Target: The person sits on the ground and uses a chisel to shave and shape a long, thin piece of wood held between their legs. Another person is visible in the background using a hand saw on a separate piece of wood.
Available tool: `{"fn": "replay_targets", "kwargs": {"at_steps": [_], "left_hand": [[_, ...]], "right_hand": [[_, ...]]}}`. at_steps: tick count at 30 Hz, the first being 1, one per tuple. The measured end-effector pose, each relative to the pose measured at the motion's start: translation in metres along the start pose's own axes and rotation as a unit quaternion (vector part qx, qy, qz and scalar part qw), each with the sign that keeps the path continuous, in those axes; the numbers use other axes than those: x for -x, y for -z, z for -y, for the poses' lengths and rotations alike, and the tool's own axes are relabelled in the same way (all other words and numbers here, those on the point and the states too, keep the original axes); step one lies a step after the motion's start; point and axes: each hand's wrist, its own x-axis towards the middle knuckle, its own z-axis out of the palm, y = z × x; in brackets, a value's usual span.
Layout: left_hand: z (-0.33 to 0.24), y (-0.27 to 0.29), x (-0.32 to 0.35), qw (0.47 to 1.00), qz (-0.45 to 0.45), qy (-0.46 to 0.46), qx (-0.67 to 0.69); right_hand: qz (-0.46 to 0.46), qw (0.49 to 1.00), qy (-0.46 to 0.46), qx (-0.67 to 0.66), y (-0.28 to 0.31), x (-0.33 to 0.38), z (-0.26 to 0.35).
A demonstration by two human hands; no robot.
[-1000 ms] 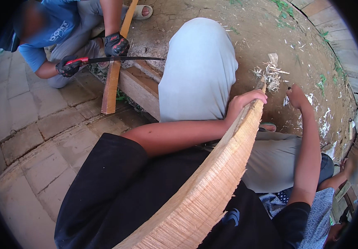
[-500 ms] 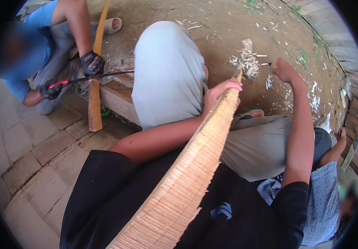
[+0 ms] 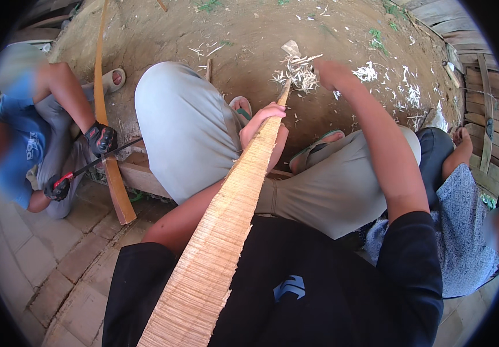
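Observation:
A long, tapering piece of pale wood (image 3: 214, 231) slants across my body, broad end near me and narrow tip pointing away. My left hand (image 3: 264, 124) wraps round it close to the narrow tip. Beyond the tip and to its right, my right hand (image 3: 333, 76) is closed. A thin-bladed knife showed in that hand a moment ago; now the blade is hard to make out. Under the tip lies a heap of curled wood shavings (image 3: 304, 78) on the dirt ground.
To the left, a co-worker in black gloves (image 3: 100, 139) holds a red-handled saw (image 3: 78, 172) against a wooden strip (image 3: 119, 194). Another person in a patterned garment (image 3: 463, 225) sits close on my right. Paving (image 3: 58, 254) lies at lower left, and a plank wall (image 3: 483, 110) stands far right.
The view has shifted, so most things sit further left. My right hand has moved nearer the wood's tip, still closed. The left hand keeps its hold. The co-worker's saw is tilted differently.

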Motion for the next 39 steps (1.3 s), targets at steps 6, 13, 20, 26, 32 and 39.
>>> {"fn": "replay_targets", "kwargs": {"at_steps": [6,13,20,26,32,39], "left_hand": [[-0.008,0.002,-0.001,1.000,0.007,0.016,-0.022],[-0.008,0.002,-0.001,0.999,0.016,0.002,-0.031],[-0.010,0.002,0.000,0.999,0.024,0.010,-0.029],[-0.015,-0.002,-0.002,0.999,0.029,0.016,-0.043],[0.007,0.001,0.005,0.999,-0.020,-0.001,0.050],[0.003,0.002,0.009,0.988,-0.009,0.078,0.133]], "right_hand": [[0.009,0.998,-0.018,0.063,0.006,0.004,-0.001],[0.087,0.994,-0.005,0.066,0.002,0.000,0.013],[0.065,0.997,-0.026,0.034,0.002,-0.003,0.008],[0.115,0.993,-0.012,0.030,0.003,-0.006,0.005],[0.092,0.995,-0.020,0.021,0.004,-0.008,0.017],[0.090,0.995,0.020,0.029,-0.035,-0.029,-0.011]]}}
